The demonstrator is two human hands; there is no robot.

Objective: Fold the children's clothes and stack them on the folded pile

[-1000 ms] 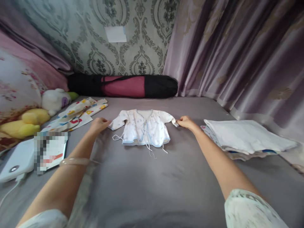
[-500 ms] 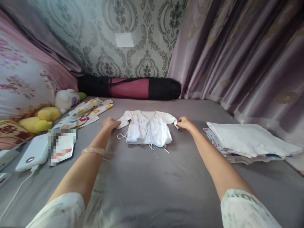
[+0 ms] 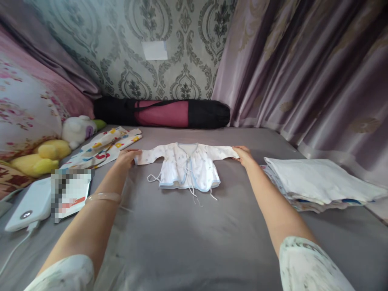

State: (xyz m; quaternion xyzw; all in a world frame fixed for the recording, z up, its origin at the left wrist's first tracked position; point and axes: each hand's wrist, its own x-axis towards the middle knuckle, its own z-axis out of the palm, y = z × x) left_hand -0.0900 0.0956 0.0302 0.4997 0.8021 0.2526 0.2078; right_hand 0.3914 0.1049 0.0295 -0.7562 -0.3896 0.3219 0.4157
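the single view, worn on the head, looks forward and down over the grey sheet (image 3: pixel 188 230) from its near side, facing the patterned wallpaper (image 3: pixel 121 48). it sits close above the forearms, left (image 3: pixel 91 222) and right (image 3: pixel 273 202), which run in from the bottom corners. the baby shirt (image 3: pixel 189 167) lies farther off, near mid-frame; the curtain (image 3: pixel 291 72) slants along the right.

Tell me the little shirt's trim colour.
Light blue along the shirt's hem, clearest in the head view.
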